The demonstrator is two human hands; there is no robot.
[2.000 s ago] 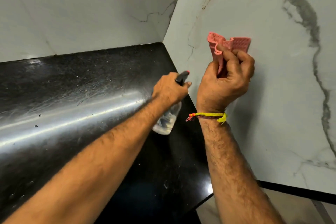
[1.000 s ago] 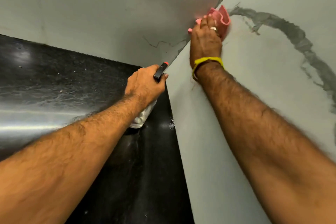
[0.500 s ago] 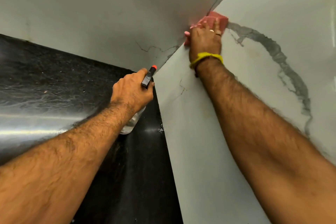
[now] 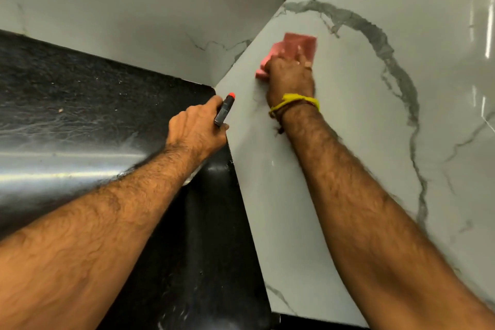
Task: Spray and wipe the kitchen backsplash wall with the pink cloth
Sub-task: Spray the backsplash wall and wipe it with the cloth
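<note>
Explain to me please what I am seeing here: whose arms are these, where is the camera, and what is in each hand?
There is no machine here. A person wears one camera on the head, so it looks forward and down along their own two bare arms. The right hand presses a pink cloth against the white marble backsplash wall; the picture is blurred there. That wrist wears a yellow thread band. The left hand has its grip around a spray bottle, whose dark head with a red tip shows. Below lies a black countertop.
</note>
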